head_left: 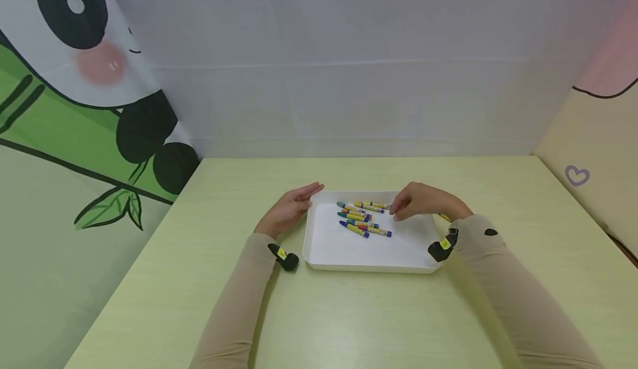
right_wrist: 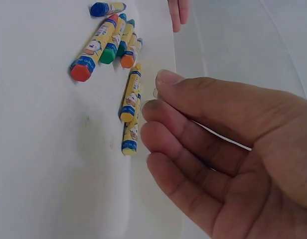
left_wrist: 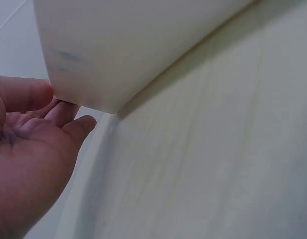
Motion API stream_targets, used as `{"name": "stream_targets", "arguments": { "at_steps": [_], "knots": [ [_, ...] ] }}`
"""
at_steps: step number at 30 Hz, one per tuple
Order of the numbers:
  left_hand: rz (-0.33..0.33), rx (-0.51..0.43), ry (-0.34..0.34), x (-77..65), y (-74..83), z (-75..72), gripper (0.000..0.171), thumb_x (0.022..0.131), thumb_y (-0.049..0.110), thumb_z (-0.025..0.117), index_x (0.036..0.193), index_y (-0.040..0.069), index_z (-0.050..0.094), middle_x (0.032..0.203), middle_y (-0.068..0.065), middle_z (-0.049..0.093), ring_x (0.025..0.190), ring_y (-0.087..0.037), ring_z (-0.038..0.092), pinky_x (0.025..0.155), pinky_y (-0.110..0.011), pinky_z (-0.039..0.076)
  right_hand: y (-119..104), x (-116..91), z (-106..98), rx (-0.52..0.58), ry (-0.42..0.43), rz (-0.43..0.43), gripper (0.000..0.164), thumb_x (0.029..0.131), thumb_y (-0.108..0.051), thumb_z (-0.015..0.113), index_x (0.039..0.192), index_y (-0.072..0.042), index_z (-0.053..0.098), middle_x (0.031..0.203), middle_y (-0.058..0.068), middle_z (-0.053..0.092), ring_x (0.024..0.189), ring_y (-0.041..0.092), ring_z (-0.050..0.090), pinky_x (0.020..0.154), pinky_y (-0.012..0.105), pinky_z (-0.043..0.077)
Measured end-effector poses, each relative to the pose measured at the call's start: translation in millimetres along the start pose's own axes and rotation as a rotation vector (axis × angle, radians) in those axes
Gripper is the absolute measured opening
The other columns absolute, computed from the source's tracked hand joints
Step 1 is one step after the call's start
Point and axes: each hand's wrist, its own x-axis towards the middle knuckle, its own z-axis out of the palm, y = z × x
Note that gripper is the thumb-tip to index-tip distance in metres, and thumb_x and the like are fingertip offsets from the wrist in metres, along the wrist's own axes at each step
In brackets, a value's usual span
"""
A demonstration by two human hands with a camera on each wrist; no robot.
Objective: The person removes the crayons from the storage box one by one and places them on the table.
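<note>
Several wax crayons (head_left: 366, 220) with yellow wrappers lie in a loose group in a shallow white tray (head_left: 344, 252). My left hand (head_left: 291, 208) touches the tray's far left corner, its fingers extended along the outside. The left wrist view shows that hand (left_wrist: 34, 144) against the tray's outer wall (left_wrist: 103, 55). Over the tray's right side hovers my right hand (head_left: 423, 200), just right of two yellow crayons. In the right wrist view this hand (right_wrist: 213, 144) has loosely bent fingers, with no crayon seen between thumb and forefinger. A red crayon (right_wrist: 91, 52) lies beyond.
The tray stands on a pale yellow-green table (head_left: 344, 313). Behind the table hangs a plain light cloth (head_left: 349, 81). A printed panel with a cartoon figure (head_left: 99, 153) borders the left side, and a cream panel (head_left: 598, 142) the right.
</note>
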Motion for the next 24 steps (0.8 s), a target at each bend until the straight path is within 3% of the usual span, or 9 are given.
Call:
{"name": "stream_targets", "arguments": {
  "at_steps": [11,24],
  "knots": [
    [0.004,-0.005,-0.015,0.2,0.4,-0.9,0.057,0.099,-0.008,0.033,0.153,0.006,0.023,0.159,-0.003,0.028,0.148,-0.017,0.018,0.119,-0.038,0.021,-4.3,11.4,11.0,-0.022,-0.046,-0.028,0.011,0.084,-0.014,0.071,0.094,-0.01,0.075,0.09,0.0,0.071,0.077,0.011,0.059,0.072,0.026,0.05],
    [0.011,-0.01,-0.027,-1.4,2.2,0.0,0.056,0.099,-0.008,0.032,0.153,0.003,0.02,0.159,-0.005,0.025,0.148,-0.019,0.016,0.12,-0.04,0.019,-11.1,18.5,19.0,-0.023,-0.092,0.039,0.006,0.082,-0.014,0.071,0.087,-0.011,0.074,0.085,-0.001,0.068,0.075,0.012,0.055,0.069,0.024,0.047]
  ]
}}
